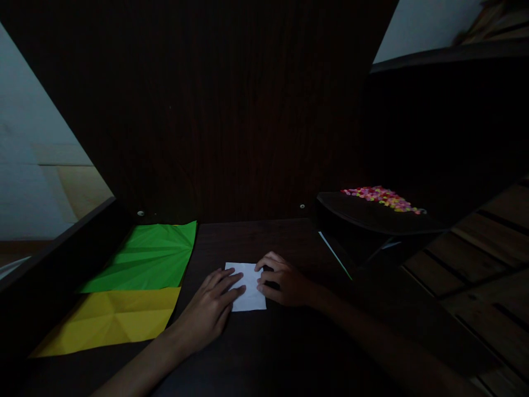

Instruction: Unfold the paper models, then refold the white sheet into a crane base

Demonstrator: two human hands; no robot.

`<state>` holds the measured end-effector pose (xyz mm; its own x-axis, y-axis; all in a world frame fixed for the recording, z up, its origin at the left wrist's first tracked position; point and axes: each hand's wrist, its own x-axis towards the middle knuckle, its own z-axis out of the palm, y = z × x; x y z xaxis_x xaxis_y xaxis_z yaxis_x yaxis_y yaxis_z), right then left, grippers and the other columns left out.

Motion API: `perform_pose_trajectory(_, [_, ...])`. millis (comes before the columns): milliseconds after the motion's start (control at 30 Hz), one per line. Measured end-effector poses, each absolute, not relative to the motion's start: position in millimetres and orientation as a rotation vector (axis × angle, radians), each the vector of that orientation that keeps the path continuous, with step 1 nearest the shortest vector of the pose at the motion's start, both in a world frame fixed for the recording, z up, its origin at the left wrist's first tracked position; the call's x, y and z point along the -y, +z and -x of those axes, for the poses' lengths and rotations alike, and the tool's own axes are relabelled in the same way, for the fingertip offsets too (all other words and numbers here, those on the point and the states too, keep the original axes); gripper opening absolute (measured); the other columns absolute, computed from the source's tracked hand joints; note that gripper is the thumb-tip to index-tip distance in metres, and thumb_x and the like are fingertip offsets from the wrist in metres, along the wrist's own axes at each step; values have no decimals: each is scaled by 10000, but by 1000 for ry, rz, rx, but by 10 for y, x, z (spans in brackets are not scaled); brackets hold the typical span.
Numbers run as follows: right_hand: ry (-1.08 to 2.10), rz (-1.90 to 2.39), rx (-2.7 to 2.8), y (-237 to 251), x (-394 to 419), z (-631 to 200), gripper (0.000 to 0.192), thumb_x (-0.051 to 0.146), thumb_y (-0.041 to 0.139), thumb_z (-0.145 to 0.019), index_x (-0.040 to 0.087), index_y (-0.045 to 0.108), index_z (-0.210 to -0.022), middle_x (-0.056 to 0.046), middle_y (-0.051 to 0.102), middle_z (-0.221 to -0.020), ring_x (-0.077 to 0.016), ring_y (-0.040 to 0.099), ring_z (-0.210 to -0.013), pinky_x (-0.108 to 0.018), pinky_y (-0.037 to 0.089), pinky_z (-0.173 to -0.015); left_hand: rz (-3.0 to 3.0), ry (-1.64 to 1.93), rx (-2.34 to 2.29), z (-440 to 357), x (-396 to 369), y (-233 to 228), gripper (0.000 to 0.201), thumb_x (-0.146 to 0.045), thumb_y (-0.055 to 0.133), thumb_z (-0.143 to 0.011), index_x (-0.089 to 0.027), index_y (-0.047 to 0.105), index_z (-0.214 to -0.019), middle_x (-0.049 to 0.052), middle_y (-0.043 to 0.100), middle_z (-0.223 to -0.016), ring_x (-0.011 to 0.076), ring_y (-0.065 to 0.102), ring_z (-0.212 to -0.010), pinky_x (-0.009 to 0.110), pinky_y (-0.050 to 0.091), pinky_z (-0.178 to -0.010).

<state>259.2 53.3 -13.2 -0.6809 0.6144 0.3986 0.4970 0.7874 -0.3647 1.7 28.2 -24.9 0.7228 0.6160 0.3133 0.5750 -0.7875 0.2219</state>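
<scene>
A small white square of paper (249,298) lies flat on the dark wooden surface in front of me. My left hand (215,300) rests across its left side, fingers spread and stretched out over the sheet. From the right, my right hand (283,281) touches the paper's right edge with its fingertips, the fingers apart and slightly bent. Neither hand grips anything that I can see. Left of my hands lie a creased green sheet of paper (152,256) and a creased yellow sheet (119,317), the two meeting along one edge.
A dark upright panel (231,110) stands behind the surface. A curved shelf (351,212) at the right bears a heap of small pink, red and yellow pieces (384,197). Below it lies a thin pale strip (334,255). A raised dark side board (61,248) borders the left.
</scene>
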Motion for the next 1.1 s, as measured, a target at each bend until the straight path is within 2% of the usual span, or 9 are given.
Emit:
perform_pose_trajectory(100, [304,812,2454,-158,-531,-2577,118,264,646,-891,176,672,-816,-77,617,-1042,-214,541,-974,-386,467,-862,-2795,614,-965,-13,-308,-274,563,31,452,-830,-247,600,-1297,87,519,-1431,306,420,-1330,566,423,-1048])
perform_pose_trajectory(333, [343,800,2432,-172,-509,-2557,71,234,630,-889,183,637,-938,-87,622,-1045,-227,547,-994,-394,473,-859,-2752,645,-915,4,-335,-332,748,115,414,-745,-292,547,-1358,68,480,-1462,295,358,-1371,572,420,-1045])
perform_pose_trajectory(467, [363,840,2391,-171,-505,-2540,258,231,638,-867,192,604,-1120,-93,618,-1097,-242,531,-1027,-420,469,-886,-2748,613,-828,13,-340,-315,790,130,403,-737,-329,540,-1365,51,445,-1493,287,330,-1393,551,421,-1049])
perform_pose_trajectory(567, [376,856,2390,-183,-512,-2542,392,245,674,-839,181,574,-1212,-105,599,-1163,-249,514,-1072,-429,459,-929,-2743,604,-753,9,-349,-301,786,127,404,-743,-342,549,-1357,47,471,-1473,279,348,-1381,531,431,-1042])
perform_pose_trajectory(767, [270,837,2444,-196,-515,-2562,129,256,625,-887,197,697,-975,-98,598,-1198,-256,506,-1110,-443,464,-928,-2739,671,-720,-14,-355,-300,650,73,428,-818,-299,587,-1328,74,588,-1347,276,451,-1269,496,474,-972])
perform_pose_trajectory(933, [273,845,2443,-173,-511,-2561,83,235,641,-874,186,702,-901,-92,624,-1127,-247,522,-1074,-422,478,-897,-2768,649,-793,-30,-302,-229,563,20,447,-870,-299,604,-1307,72,638,-1269,256,543,-1094,447,499,-885])
perform_pose_trajectory(1100, [275,853,2439,-178,-518,-2567,58,230,648,-865,192,690,-879,-81,624,-1108,-243,525,-1054,-421,467,-887,-2791,577,-877,-40,-268,-182,437,-80,511,-901,-269,620,-1280,67,631,-1296,280,538,-1125,485,482,-924])
